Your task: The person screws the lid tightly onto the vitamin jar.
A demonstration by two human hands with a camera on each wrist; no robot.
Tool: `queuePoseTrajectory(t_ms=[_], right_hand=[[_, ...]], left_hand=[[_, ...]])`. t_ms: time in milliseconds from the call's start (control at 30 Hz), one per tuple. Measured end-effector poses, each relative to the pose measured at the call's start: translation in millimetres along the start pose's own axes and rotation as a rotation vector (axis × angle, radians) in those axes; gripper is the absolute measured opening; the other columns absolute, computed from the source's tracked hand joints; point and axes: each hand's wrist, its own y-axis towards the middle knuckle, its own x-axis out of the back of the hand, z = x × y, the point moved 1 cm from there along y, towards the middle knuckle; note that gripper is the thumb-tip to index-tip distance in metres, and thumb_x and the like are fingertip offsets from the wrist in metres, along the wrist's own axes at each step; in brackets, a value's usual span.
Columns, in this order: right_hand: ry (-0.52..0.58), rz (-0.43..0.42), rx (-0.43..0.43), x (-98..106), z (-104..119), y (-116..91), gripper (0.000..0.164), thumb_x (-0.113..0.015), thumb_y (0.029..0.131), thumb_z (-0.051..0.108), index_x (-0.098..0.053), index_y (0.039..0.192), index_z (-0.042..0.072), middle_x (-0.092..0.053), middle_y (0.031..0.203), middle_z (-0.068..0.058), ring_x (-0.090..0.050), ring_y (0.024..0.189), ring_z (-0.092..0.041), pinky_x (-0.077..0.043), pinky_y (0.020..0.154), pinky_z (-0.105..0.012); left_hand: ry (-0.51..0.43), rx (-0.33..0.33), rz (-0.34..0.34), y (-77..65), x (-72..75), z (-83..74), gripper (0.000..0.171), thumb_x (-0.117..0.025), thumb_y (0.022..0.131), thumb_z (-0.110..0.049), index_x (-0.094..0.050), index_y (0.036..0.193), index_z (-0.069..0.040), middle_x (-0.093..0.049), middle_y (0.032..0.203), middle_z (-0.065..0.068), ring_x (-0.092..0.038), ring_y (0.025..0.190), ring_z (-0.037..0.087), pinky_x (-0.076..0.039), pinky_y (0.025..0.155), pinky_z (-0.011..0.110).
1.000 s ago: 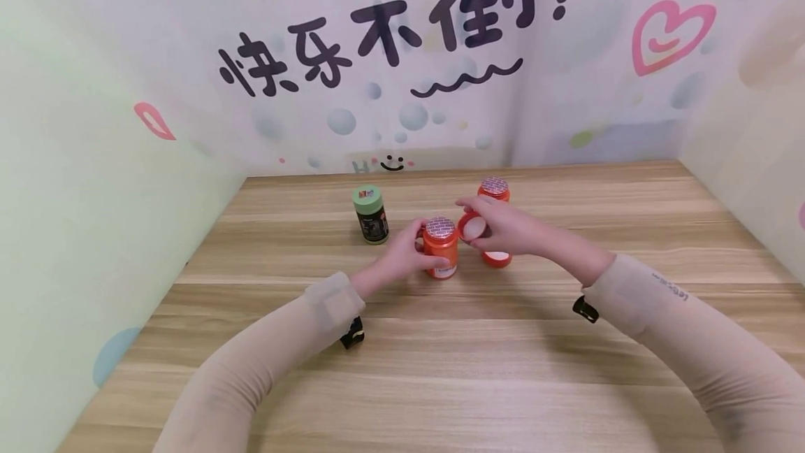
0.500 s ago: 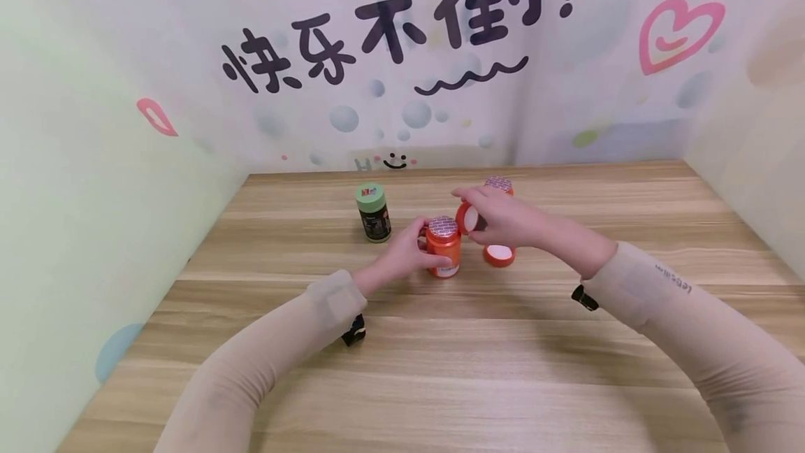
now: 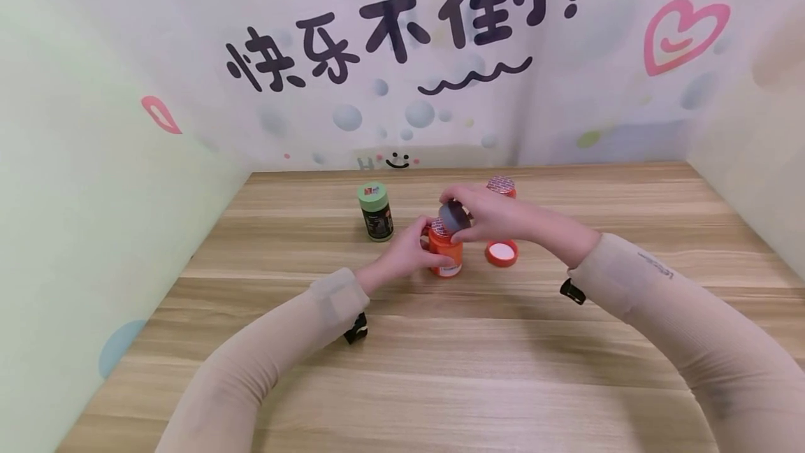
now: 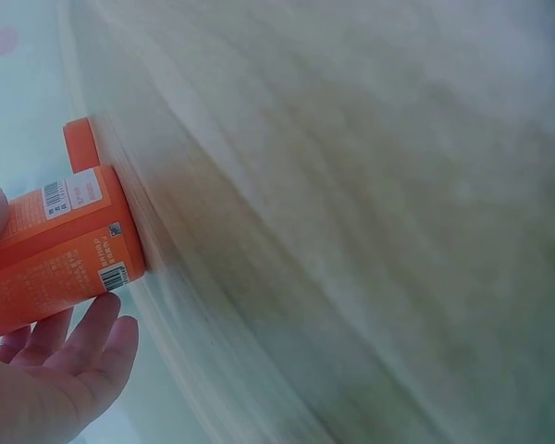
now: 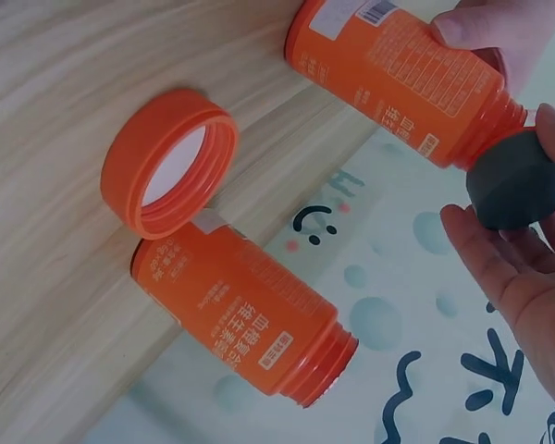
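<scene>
My left hand (image 3: 402, 257) grips an upright orange bottle (image 3: 448, 255), fingers behind it and thumb across its front. A patterned seal covers its mouth. My right hand (image 3: 499, 219) pinches a screw cap with a dark grey top (image 5: 516, 185), tilted at that bottle's mouth. Whether the cap touches the rim, I cannot tell. Behind my right hand stands a second orange bottle (image 5: 245, 305), uncapped and sealed, mostly covered by the hand in the head view. An orange cap (image 3: 502, 253) lies on the table in front of it, white liner up.
A dark jar with a green lid (image 3: 376, 212) stands left of the gripped bottle. The wooden table (image 3: 453, 369) ends at a printed cloth backdrop (image 3: 352, 89). Pale panels rise on the left (image 3: 75, 194) and right (image 3: 761, 159).
My right hand has moved slightly left and turned the cap from liner facing outward to grey top showing, bringing it over the bottle's mouth. The left hand keeps its grip.
</scene>
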Motion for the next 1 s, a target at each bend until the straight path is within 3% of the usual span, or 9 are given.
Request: queuePoseTrajectory(t_ms=[200,500,1000], right_hand=[[-0.04,0.054,0.045,-2.4,0.7,5.7,0.052,-0.074,0.076,0.013,-0.051,0.121,0.002,-0.053,0.119,-0.012,-0.049,0.106,-0.024,-0.048,0.085,-0.035],[-0.087,0.167,0.132,0.4,5.8,10.7,0.046,-0.07,0.08,0.01,-0.055,0.123,0.005,-0.051,0.123,-0.012,-0.049,0.11,-0.028,-0.046,0.089,-0.039],[-0.066,0.298,0.088,2.0,9.4,17.1,0.045,-0.064,0.084,0.007,-0.052,0.127,0.004,-0.049,0.124,-0.013,-0.047,0.11,-0.028,-0.044,0.092,-0.04]], left_hand=[[-0.012,-0.016,0.007,-2.3,1.3,-2.7,0.057,-0.075,0.076,-0.02,-0.043,0.121,-0.009,-0.055,0.118,0.005,-0.057,0.101,0.019,-0.05,0.084,0.028],[-0.026,-0.059,0.002,-0.2,0.3,2.6,0.072,-0.076,0.075,-0.022,-0.036,0.134,-0.012,-0.053,0.121,0.004,-0.055,0.1,0.019,-0.049,0.083,0.028],[-0.008,-0.044,0.007,0.8,0.8,3.4,0.071,-0.076,0.075,-0.023,-0.037,0.133,-0.012,-0.054,0.121,0.005,-0.054,0.102,0.021,-0.049,0.084,0.029]])
